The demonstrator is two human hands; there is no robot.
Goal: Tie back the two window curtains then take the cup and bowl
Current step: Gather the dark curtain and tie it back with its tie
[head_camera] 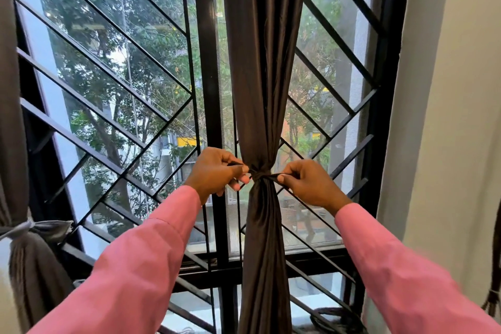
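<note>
Satiny brown cloth curtain (264, 89); matt black metal grille (108, 106).

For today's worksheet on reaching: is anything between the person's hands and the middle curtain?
Nothing visible. The left hand and right hand already pinch the tie wrapped around the middle curtain.

I see a black window frame (208, 89) with a diagonal grille (108, 68), daylit trees (113, 43) outside, and a cream wall (447, 89) at right.

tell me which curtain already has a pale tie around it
The left curtain at the frame's edge, cinched with a pale grey tie. The middle curtain has only a dark tie.
</note>
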